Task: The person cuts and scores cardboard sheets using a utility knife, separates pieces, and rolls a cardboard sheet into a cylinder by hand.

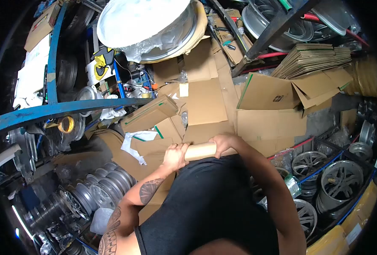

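Observation:
A short beige roll or folded cardboard piece [200, 151] lies crosswise in front of my black shirt, held between both hands. My left hand [176, 156] is closed round its left end, with the fingers over the top. At the right end my right hand [224, 144] grips it, fingers wrapped round the edge. Flattened cardboard [206, 102] covers the floor just beyond the hands. What lies behind the roll is hidden.
Metal wheel rims [341, 180] fill racks at the right, and more rims [105, 189] stand at the lower left. A blue frame bar [69, 108] crosses the left side. A wrapped wheel [148, 25] sits ahead. Stacked cardboard [311, 59] lies at the upper right.

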Demonstrator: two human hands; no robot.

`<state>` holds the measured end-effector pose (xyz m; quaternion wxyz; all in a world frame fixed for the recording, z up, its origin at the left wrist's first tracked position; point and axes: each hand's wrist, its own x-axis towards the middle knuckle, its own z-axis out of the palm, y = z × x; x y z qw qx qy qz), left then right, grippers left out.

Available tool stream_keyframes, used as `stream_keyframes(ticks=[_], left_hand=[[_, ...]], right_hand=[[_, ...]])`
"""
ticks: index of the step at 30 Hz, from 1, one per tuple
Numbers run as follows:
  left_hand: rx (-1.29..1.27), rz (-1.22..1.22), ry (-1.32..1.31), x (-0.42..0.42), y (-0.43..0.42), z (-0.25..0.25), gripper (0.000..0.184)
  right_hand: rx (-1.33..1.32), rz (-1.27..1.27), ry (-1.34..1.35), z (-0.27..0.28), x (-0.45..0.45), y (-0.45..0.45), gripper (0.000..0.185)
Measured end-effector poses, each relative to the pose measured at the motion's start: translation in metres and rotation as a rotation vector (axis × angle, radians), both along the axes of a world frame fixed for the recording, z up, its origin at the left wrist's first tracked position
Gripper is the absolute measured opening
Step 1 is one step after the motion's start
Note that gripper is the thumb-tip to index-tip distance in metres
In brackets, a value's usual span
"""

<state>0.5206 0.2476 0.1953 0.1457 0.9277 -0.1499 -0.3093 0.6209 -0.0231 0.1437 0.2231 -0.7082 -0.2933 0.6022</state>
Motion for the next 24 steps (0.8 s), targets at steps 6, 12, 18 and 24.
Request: stream_keyframes(ticks=[6,12,18,24], left_hand=[[-0.432,0.109,0.843,0.037,0.029,-0.025,0.076],[-0.186,-0.061,0.514,0.031,0.012,-0.032,0.082],[-0.038,-0.060,-0.205,-0.015,-0.013,0.005,0.085],[-0.425,0.126,0.741,0.013,0.009,-0.030,0.079]], right_hand=[[0.004,0.089,-0.686,0.066,-0.035,0.005,0.066],[0.121,0.071,-0.305,0.023,-0.022,-0.016,0.076],[0.207,-0.080,0.098,-0.027,-0.024,-0.020,0.078],[0.185,-0.026,-0.633,0.053,-0.047,0.000,0.067]])
